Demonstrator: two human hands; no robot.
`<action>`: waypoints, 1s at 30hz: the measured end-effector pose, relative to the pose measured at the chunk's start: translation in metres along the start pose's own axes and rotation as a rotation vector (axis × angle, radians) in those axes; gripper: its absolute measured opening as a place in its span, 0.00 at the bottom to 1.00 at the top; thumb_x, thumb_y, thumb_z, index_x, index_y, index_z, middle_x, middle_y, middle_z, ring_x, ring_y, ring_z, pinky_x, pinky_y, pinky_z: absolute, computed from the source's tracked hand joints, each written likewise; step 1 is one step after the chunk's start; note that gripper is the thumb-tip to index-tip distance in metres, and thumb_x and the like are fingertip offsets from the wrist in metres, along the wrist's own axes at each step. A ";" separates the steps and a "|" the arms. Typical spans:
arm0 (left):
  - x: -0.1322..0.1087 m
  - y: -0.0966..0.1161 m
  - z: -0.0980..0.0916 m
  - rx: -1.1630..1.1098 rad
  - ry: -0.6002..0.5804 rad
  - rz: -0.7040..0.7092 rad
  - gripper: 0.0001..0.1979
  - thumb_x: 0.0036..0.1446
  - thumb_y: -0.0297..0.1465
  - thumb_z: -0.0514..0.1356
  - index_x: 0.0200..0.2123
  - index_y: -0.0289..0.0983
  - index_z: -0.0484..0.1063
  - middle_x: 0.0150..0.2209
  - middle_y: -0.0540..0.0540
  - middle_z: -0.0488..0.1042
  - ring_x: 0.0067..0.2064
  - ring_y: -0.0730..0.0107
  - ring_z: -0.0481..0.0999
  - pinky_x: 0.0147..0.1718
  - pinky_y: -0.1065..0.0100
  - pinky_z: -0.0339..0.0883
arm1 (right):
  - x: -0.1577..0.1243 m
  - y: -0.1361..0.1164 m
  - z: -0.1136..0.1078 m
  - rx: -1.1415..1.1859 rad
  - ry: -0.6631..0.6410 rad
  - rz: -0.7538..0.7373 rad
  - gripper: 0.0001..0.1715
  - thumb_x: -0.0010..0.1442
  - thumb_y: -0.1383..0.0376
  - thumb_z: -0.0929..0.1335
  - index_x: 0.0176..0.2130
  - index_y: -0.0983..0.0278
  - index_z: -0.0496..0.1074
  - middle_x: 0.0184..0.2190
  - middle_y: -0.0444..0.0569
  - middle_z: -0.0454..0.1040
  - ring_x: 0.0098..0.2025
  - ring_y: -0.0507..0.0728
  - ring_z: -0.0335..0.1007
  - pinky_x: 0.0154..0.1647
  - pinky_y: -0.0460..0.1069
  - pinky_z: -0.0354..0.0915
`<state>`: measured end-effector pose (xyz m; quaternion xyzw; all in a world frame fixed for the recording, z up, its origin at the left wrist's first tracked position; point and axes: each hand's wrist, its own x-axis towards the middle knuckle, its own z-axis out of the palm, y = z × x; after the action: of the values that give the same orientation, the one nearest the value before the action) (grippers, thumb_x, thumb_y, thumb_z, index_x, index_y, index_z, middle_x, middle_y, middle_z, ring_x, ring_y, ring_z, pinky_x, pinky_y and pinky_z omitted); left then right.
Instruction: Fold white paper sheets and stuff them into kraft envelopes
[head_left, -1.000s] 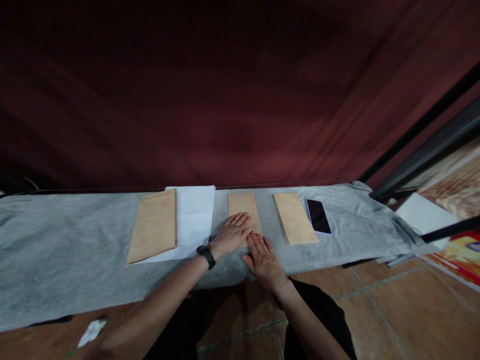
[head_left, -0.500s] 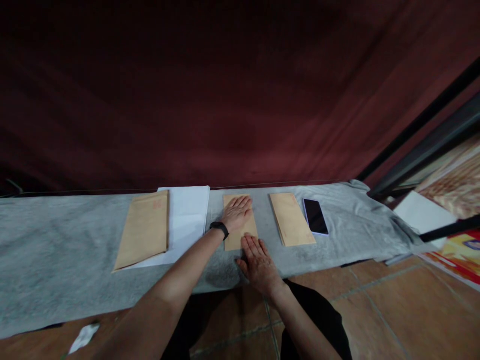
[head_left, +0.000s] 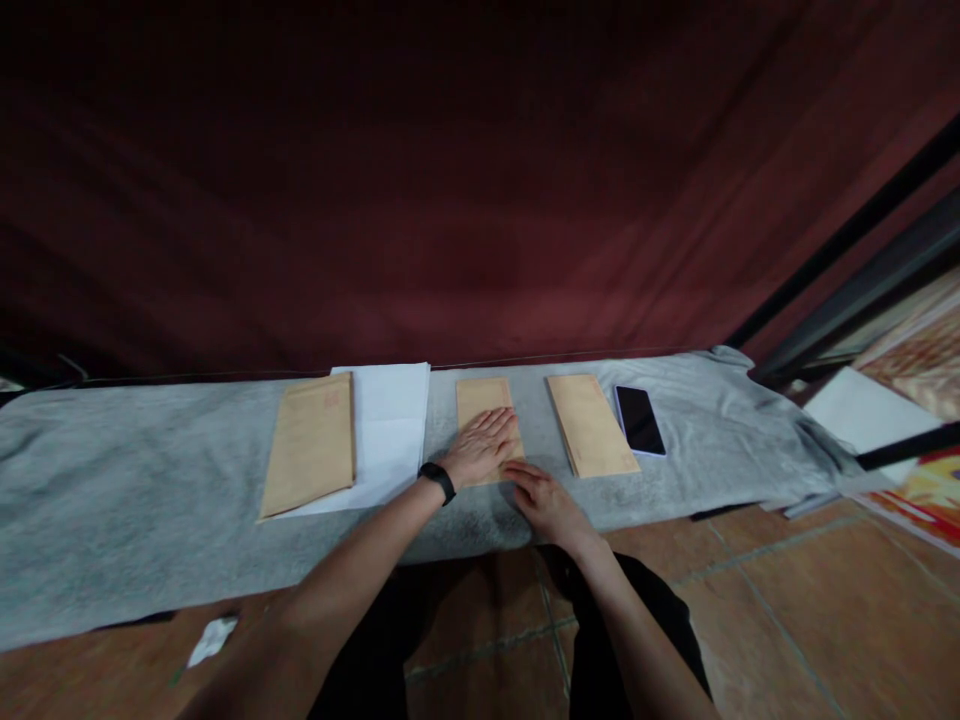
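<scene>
A brown paper envelope [head_left: 481, 392] lies flat on the grey cloth in front of me. My left hand [head_left: 482, 446], with a dark band on its wrist, rests palm down across its lower half, fingers stretched out. At the envelope's lower right corner, my right hand [head_left: 546, 503] is turned partly on its side. Its fingers reach left, slightly bent and apart, the tips touching the envelope close to my left hand. Part of the envelope is covered by the hands.
To the left, a larger brown envelope [head_left: 311, 440] overlaps white paper sheets [head_left: 390, 430]. On the right lie a stack of brown envelopes [head_left: 592, 428] and a phone [head_left: 640, 420]. Grey cloth [head_left: 150, 480] covers the long surface. A dark red curtain [head_left: 465, 200] hangs behind.
My left hand has slid down the envelope toward its lower edge. My right hand has shifted right and turned from palm down onto its side. The view has moved slightly.
</scene>
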<state>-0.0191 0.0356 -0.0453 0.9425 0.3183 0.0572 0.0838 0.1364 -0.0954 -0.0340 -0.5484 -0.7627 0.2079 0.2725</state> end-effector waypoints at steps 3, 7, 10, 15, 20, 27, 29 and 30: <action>-0.012 0.009 0.000 0.007 -0.004 0.020 0.29 0.72 0.40 0.39 0.70 0.33 0.50 0.72 0.41 0.50 0.73 0.67 0.46 0.70 0.60 0.37 | 0.000 -0.001 -0.008 0.075 -0.015 0.027 0.28 0.58 0.79 0.60 0.51 0.61 0.76 0.53 0.49 0.78 0.58 0.55 0.72 0.63 0.53 0.65; -0.026 0.021 0.000 0.001 -0.007 0.043 0.28 0.72 0.38 0.40 0.70 0.35 0.52 0.72 0.43 0.51 0.73 0.67 0.47 0.70 0.60 0.37 | -0.002 -0.002 -0.015 0.086 0.014 0.108 0.28 0.56 0.80 0.59 0.45 0.59 0.78 0.47 0.46 0.80 0.52 0.55 0.76 0.57 0.50 0.68; -0.035 0.028 0.001 -0.011 0.003 0.050 0.27 0.72 0.39 0.41 0.69 0.37 0.53 0.72 0.44 0.52 0.73 0.67 0.48 0.70 0.59 0.38 | -0.004 -0.002 -0.017 0.044 0.037 0.152 0.25 0.57 0.79 0.59 0.41 0.59 0.78 0.43 0.47 0.81 0.46 0.55 0.78 0.52 0.49 0.69; -0.045 0.036 0.001 -0.026 0.011 0.079 0.26 0.73 0.40 0.42 0.69 0.41 0.54 0.72 0.47 0.53 0.73 0.67 0.47 0.70 0.58 0.38 | -0.003 -0.001 -0.016 -0.040 0.087 0.173 0.23 0.60 0.76 0.59 0.40 0.57 0.77 0.42 0.46 0.81 0.46 0.56 0.77 0.51 0.49 0.69; -0.053 0.043 -0.003 -0.050 -0.013 0.092 0.26 0.72 0.42 0.43 0.70 0.45 0.53 0.72 0.49 0.52 0.73 0.68 0.44 0.70 0.56 0.37 | -0.002 0.001 -0.014 -0.089 0.159 0.192 0.21 0.63 0.72 0.59 0.42 0.58 0.78 0.41 0.49 0.80 0.46 0.58 0.77 0.51 0.50 0.69; -0.066 0.055 0.004 -0.070 0.005 0.066 0.27 0.71 0.42 0.47 0.70 0.43 0.53 0.71 0.46 0.54 0.73 0.64 0.47 0.70 0.54 0.37 | -0.001 -0.004 -0.010 -0.009 0.214 0.159 0.21 0.69 0.64 0.58 0.53 0.59 0.75 0.51 0.51 0.78 0.54 0.58 0.74 0.59 0.53 0.68; -0.070 0.058 0.006 -0.084 0.025 0.061 0.26 0.71 0.42 0.47 0.69 0.43 0.55 0.71 0.46 0.55 0.73 0.63 0.48 0.70 0.53 0.38 | -0.002 -0.007 -0.007 0.028 0.193 0.150 0.23 0.71 0.59 0.57 0.55 0.61 0.74 0.56 0.52 0.75 0.58 0.59 0.71 0.63 0.55 0.65; -0.071 0.059 0.006 -0.090 0.033 0.058 0.26 0.71 0.42 0.46 0.68 0.44 0.56 0.71 0.46 0.56 0.72 0.63 0.48 0.70 0.53 0.38 | -0.002 -0.008 -0.005 0.047 0.171 0.149 0.25 0.72 0.56 0.57 0.57 0.62 0.73 0.58 0.53 0.74 0.60 0.59 0.70 0.64 0.56 0.64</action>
<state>-0.0392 -0.0546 -0.0440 0.9456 0.2892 0.0895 0.1193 0.1348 -0.0995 -0.0257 -0.6129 -0.6887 0.1981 0.3330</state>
